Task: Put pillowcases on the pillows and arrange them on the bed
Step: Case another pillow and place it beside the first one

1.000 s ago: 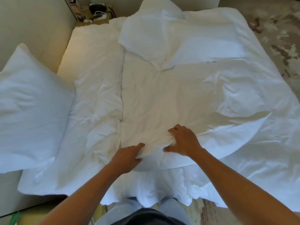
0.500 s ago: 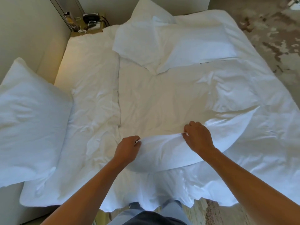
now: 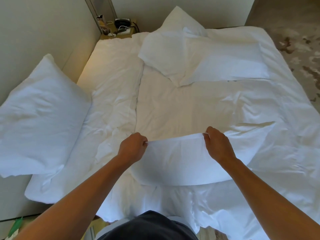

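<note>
A white pillowcase [image 3: 176, 163] lies flat over the near middle of the bed [image 3: 112, 94]. My left hand [image 3: 133, 147] pinches its upper edge at the left, and my right hand [image 3: 218, 144] pinches the same edge at the right, so the edge is lifted and stretched between them. A plump white pillow [image 3: 39, 118] leans against the wall at the left. Two more white pillows lie at the head of the bed: one tilted [image 3: 166, 49], one flatter [image 3: 233, 64] to its right.
A rumpled white duvet [image 3: 277, 144] covers the right side of the bed and hangs over its edge. A small bedside table [image 3: 121, 32] with a phone and cables stands in the far corner. Patterned carpet [image 3: 304, 49] runs along the right. The wall [image 3: 34, 32] bounds the left side.
My hands have moved apart along the pillowcase edge and raised it, from bunched together to stretched wide. The view has tilted up slightly.
</note>
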Demonstrator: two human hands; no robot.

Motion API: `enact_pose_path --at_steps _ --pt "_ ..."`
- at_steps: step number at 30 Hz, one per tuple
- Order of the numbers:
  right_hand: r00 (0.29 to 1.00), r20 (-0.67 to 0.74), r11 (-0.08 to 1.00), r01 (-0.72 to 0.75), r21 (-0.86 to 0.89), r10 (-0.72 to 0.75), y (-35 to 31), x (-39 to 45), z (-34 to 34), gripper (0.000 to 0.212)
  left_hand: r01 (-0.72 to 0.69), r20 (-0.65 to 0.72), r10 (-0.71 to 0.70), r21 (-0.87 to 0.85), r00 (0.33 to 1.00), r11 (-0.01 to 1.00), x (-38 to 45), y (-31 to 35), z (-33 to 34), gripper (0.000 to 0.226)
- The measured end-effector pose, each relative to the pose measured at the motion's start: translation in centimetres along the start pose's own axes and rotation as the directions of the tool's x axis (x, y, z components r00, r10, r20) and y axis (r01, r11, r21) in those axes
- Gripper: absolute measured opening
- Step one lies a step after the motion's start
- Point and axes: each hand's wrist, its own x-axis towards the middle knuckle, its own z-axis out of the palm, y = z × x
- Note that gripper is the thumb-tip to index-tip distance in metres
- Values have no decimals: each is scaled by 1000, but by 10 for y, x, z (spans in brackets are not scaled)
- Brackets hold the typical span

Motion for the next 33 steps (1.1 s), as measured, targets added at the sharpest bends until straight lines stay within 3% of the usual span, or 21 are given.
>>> enact_pose_path --at_steps 4,8,13,16,20,22,27,33 --pt "999 -14 997 38 -65 -39 12 11 -4 20 46 60 -39 -106 997 993 2 4 7 22" --pt "996 62 974 69 -218 -56 29 22 -5 18 88 104 -73 -144 992 986 -1 6 21 21" --pt "993 113 999 21 -34 -17 46 33 -7 21 146 47 -140 -157 989 977 5 2 29 14" --pt "987 157 999 44 4 -44 49 33 -7 16 175 59 -167 -178 984 968 3 -2 33 27" --pt "986 161 999 44 13 -46 48 22 0 15 155 97 -149 -54 984 986 -1 -4 47 26" --pt "990 135 999 43 8 -44 50 15 7 19 163 73 -160 -51 984 985 -5 0 52 28" --pt "1000 -23 996 12 91 -10 50 2 8 8 143 -2 -143 -33 990 989 -8 6 51 28" --pt "987 -138 992 -64 107 79 26 -13 0 14 114 -95 -138 -225 986 968 -7 -5 17 28"
